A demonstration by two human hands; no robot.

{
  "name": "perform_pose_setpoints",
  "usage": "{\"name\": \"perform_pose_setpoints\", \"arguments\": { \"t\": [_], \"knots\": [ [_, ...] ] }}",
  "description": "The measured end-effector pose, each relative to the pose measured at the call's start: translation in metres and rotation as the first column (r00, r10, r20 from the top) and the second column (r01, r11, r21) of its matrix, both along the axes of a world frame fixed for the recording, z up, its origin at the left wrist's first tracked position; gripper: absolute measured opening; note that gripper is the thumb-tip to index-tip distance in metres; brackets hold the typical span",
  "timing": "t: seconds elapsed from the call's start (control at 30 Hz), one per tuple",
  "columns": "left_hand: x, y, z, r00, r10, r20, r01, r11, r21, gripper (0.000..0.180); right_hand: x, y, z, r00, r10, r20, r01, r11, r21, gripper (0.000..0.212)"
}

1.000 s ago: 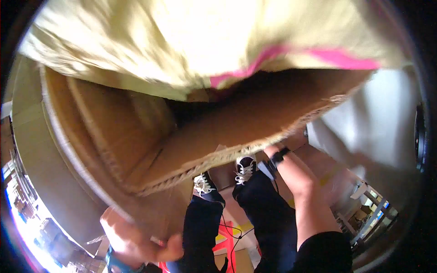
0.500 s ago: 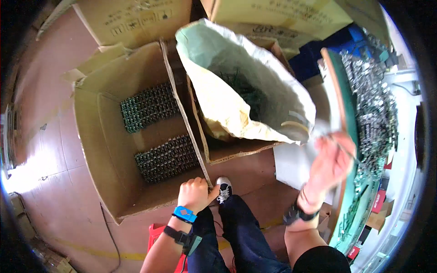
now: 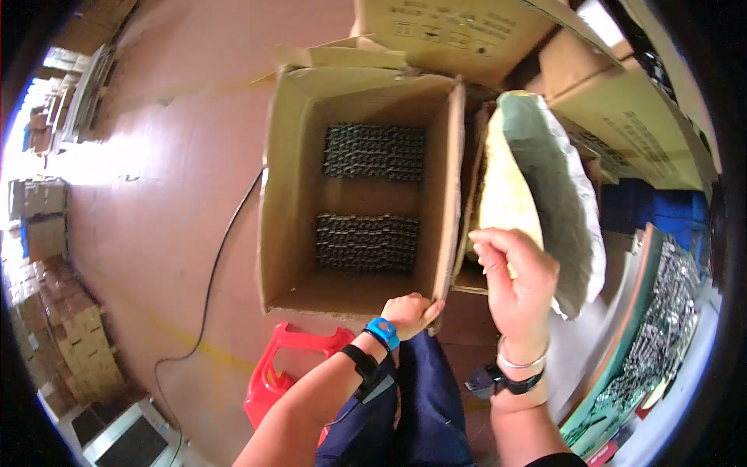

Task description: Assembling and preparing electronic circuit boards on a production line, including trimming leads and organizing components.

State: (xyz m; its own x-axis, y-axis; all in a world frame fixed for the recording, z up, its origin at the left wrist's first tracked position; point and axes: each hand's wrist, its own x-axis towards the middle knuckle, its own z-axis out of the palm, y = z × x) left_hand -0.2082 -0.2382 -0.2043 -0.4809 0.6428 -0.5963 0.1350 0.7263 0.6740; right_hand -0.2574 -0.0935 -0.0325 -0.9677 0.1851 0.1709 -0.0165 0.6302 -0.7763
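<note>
An open cardboard box (image 3: 299,300) stands in front of me, with two blocks of dark metal parts in tight rows, a far block (image 3: 373,152) and a near block (image 3: 367,243), on its bottom. My left hand (image 3: 411,313) is closed over the rim at the box's near right corner. To the right, a large paper sack (image 3: 506,194) with a pale lining gapes open inside a second carton. My right hand (image 3: 520,280) hovers in front of this sack, its fingers bent and drawn together, pointing left. Whatever lies between those fingertips, if anything, is too small to make out.
A green-topped bench (image 3: 622,335) at the right bears a heap of shiny metal parts (image 3: 665,311). A red plastic stool (image 3: 268,381) stands at my left leg. A black cable (image 3: 210,288) crosses the floor. Large cartons (image 3: 451,35) stand behind the box.
My right hand has moved left from the bench side to the front of the sack. The view has swung right-to-left, bringing the box to the middle; my left hand stays on its rim.
</note>
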Motion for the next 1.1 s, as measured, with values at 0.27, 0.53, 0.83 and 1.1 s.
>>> {"name": "perform_pose_setpoints", "arguments": {
  "t": [0.27, 0.53, 0.83, 1.1],
  "knots": [
    [-0.163, -0.117, -0.058, 0.854, 0.402, -0.330, -0.467, 0.871, -0.149, 0.034, -0.134, -0.044, 0.018, 0.926, 0.377, 0.005, -0.370, 0.912, -0.179, 0.016],
    [-0.136, -0.110, -0.157, 0.954, 0.278, -0.112, -0.293, 0.783, -0.549, 0.039, -0.120, -0.108, -0.252, 0.610, 0.268, 0.745, 0.488, 0.614, -0.620, 0.012],
    [-0.094, -0.137, -0.251, 0.932, 0.324, -0.160, -0.348, 0.687, -0.638, 0.089, 0.042, -0.095, -0.440, 0.373, 0.087, 0.924, -0.014, 0.996, -0.088, 0.022],
    [-0.092, -0.114, -0.251, 0.950, 0.237, -0.202, -0.311, 0.679, -0.665, 0.092, 0.039, -0.094, -0.454, 0.314, 0.059, 0.948, -0.032, 0.998, -0.051, 0.019]
  ]
}}
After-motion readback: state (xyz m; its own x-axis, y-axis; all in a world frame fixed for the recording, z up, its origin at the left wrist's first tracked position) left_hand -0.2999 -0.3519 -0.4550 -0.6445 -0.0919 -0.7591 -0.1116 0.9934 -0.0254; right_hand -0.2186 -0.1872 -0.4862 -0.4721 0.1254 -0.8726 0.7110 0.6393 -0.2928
